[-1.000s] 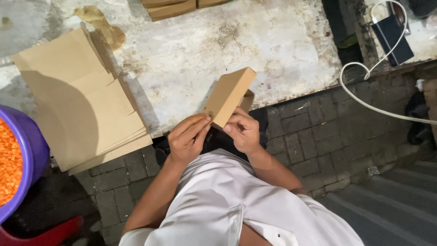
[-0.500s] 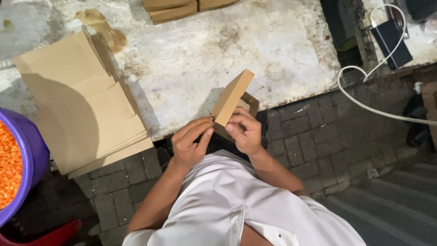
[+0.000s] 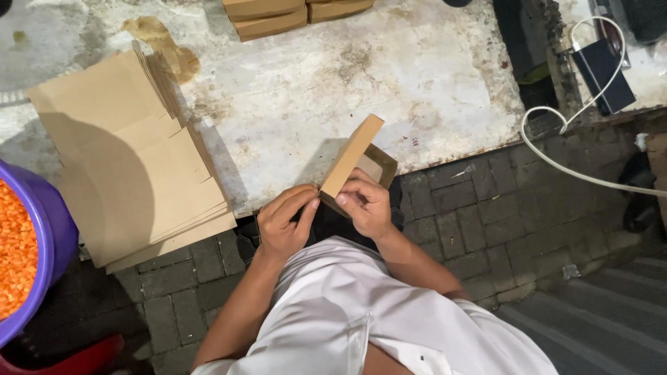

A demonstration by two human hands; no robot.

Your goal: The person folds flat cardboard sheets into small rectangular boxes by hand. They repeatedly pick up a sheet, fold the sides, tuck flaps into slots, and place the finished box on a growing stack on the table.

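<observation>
We see a small brown cardboard box (image 3: 356, 167) held up over the near edge of the worn white table (image 3: 361, 76), just in front of the person's white shirt (image 3: 347, 312). It is plain and unprinted, half formed: one flat panel stands tilted up and to the right, and behind it an open cavity shows a pale inner wall. The left hand (image 3: 283, 223) has its fingers curled against the box's lower left corner, and the right hand (image 3: 366, 203) is clamped on the lower right side, thumb and fingers pinching the cardboard. We count one box in hand, one fanned stack of flat brown blanks (image 3: 132, 167) lying to the left on the table, and two finished boxes (image 3: 267, 15) at the far edge, one on the other, with part of another beside them. One purple tub (image 3: 48, 229) of orange bits sits at far left, and one white cable (image 3: 570, 118) loops at the right. Compared with half a second earlier, the box's cavity has opened wider and the right hand has shifted lower.
</observation>
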